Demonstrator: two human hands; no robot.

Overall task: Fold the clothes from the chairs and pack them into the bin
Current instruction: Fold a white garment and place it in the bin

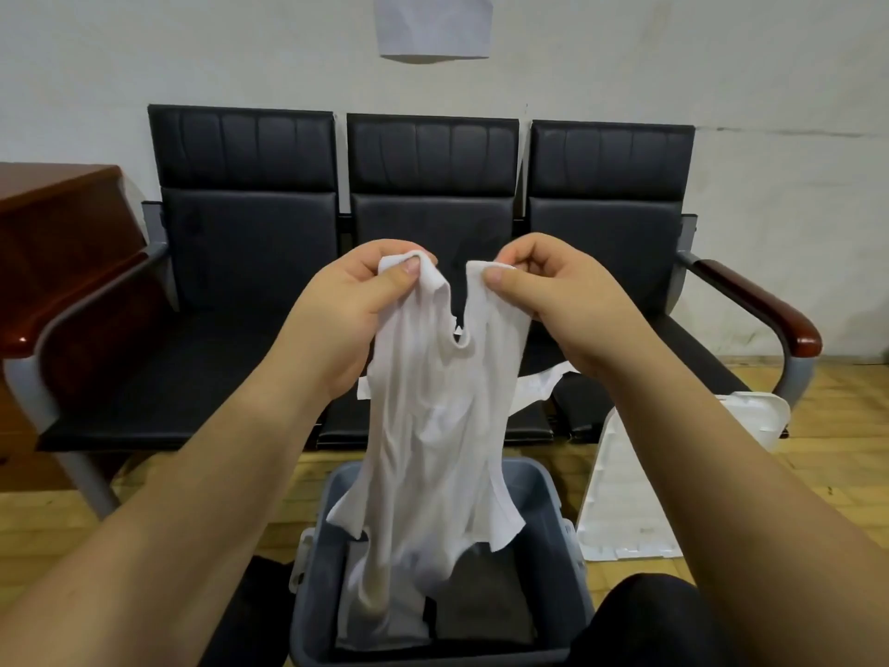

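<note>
Grey bin (553, 512) with folded clothes (481, 604)

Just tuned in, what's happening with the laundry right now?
A person is holding up a white top, the left hand and right hand each pinching one shoulder. It hangs unfolded over the grey bin on the floor, which already holds folded clothes. Another white piece lies on the black chairs behind. The bin's white lid leans beside it.
</note>
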